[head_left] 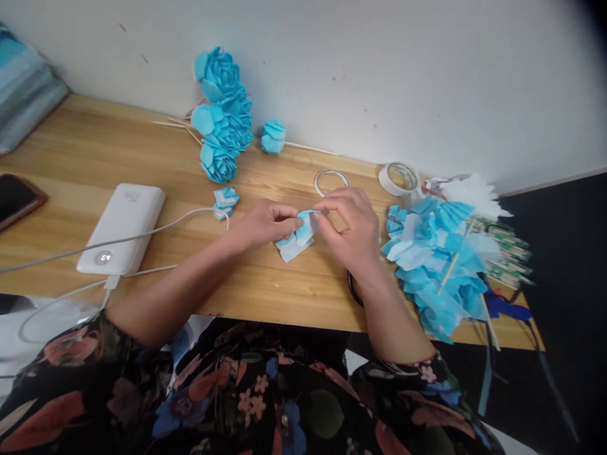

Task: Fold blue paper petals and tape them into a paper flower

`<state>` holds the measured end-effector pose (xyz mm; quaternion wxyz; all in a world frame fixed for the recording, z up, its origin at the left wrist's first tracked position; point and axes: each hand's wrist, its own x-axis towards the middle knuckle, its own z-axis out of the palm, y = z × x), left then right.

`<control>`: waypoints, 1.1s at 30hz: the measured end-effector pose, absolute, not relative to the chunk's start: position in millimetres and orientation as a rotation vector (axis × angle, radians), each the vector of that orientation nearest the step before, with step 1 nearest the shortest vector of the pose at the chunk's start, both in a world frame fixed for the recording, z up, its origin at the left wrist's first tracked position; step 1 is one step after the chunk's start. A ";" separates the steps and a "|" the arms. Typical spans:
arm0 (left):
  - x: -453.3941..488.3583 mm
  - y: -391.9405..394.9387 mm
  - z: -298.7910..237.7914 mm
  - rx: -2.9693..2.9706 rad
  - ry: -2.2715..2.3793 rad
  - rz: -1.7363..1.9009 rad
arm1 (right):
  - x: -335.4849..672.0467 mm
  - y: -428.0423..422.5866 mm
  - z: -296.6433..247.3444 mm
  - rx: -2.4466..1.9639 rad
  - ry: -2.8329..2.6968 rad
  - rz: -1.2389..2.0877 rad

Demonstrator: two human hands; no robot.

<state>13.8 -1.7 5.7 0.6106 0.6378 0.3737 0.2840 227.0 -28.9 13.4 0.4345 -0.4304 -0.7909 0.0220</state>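
My left hand (265, 222) and my right hand (349, 226) meet over the middle of the wooden table (142, 158). Both pinch a small folded piece of blue and white paper (298, 237), its lower part hanging down to the tabletop. The fingers of each hand are closed on its upper edge. A pile of cut blue and white paper pieces (436, 259) lies just right of my right hand. Finished blue paper flowers (222, 114) on thin sticks lie at the back near the wall.
A white power bank (123, 227) with white cables sits at the left. A dark phone (16, 199) lies at the far left edge. A tape roll (399, 178) and a thin white ring (331, 181) lie behind my hands. Small blue folded pieces (224, 200) rest nearby.
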 end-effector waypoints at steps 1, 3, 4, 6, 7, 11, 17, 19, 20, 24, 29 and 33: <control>14.2 -2.4 6.5 1.477 0.870 0.655 | 227.1 -29.7 14.4 -1.063 -1.975 0.069; 14.9 -3.5 8.3 1.484 0.884 0.655 | 227.3 -31.1 15.6 -1.035 -1.995 0.085; 15.2 -3.7 9.1 1.487 0.889 0.653 | 227.4 -31.6 15.8 -1.024 -2.003 0.084; 15.5 -3.4 9.9 1.495 0.895 0.646 | 227.6 -31.9 15.4 -1.001 -2.015 0.067; 15.5 -3.1 9.9 1.499 0.897 0.642 | 227.7 -31.6 14.9 -0.987 -2.018 0.054; 14.2 -1.6 10.7 1.485 0.910 0.627 | 228.3 -28.7 11.0 -0.909 -2.025 0.015; 12.5 -1.8 15.2 1.467 0.886 0.631 | 230.3 -26.1 8.1 -0.910 -2.027 -0.002; 12.5 -2.0 15.0 1.475 0.876 0.638 | 230.9 -26.0 8.0 -0.929 -2.039 0.009; 12.6 -2.0 14.6 1.478 0.871 0.643 | 231.0 -26.0 7.8 -0.929 -2.040 0.011; 13.4 -1.8 11.8 1.491 0.842 0.670 | 230.3 -25.1 6.4 -0.895 -2.031 0.004; 14.9 -2.0 9.1 1.493 0.820 0.732 | 229.0 -26.9 7.1 -0.914 -2.039 0.041; 15.3 -3.0 7.4 1.471 0.883 0.832 | 229.6 -32.1 10.3 -0.962 -1.893 0.261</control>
